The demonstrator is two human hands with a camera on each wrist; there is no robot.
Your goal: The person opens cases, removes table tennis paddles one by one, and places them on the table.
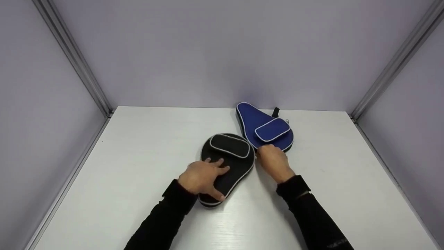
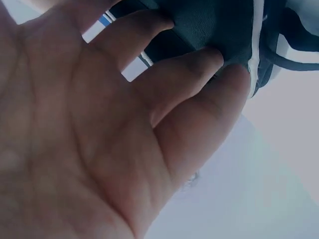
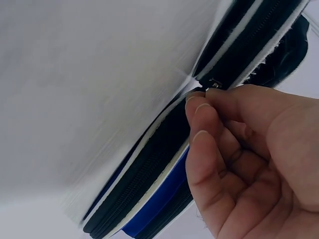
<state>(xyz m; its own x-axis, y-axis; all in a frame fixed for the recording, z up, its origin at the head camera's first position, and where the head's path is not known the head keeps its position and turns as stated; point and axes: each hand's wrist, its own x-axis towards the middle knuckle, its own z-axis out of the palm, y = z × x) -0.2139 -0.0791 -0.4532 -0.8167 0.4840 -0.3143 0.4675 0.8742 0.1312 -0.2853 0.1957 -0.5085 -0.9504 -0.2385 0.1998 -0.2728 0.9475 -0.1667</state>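
Note:
A black paddle-shaped case [image 1: 239,170] with white piping lies on the white table, its small raised pocket [image 1: 229,146] at the far end. My left hand [image 1: 202,177] rests on it with fingers spread. In the left wrist view, those fingertips [image 2: 234,74] touch dark fabric. At the black case's right edge, my right hand [image 1: 274,161] pinches a small metal zipper pull [image 3: 213,83] between thumb and fingertips. Just beyond that hand lies a blue case [image 1: 251,118] of similar shape, close against the black one. In the right wrist view its zippered side [image 3: 154,199] faces the camera.
The white table [image 1: 145,139] meets a pale back wall [image 1: 180,55], with side panels left and right. Grey metal posts [image 1: 74,57] stand at the corners. A black strap [image 1: 275,112] sticks out from the blue case towards the back wall.

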